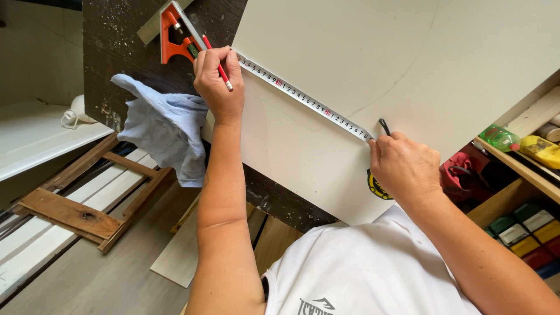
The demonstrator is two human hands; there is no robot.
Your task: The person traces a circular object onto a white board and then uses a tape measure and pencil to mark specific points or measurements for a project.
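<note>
A large white board [379, 52] lies on a dark workbench [116, 41]. A tape measure blade [303, 98] stretches across the board. My left hand [217, 79] presses the blade's far end down at the board's edge and holds a red pencil [217, 65] between its fingers. My right hand [403, 166] grips the yellow and black tape measure case [378, 185] at the near edge of the board. A faint pencilled arc [402, 76] runs over the board.
An orange combination square [178, 35] lies on the bench beside my left hand. A light blue cloth [166, 125] hangs off the bench. Wooden frames [81, 201] lie on the floor at left. Shelves [525, 192] with bottles and coloured boxes stand at right.
</note>
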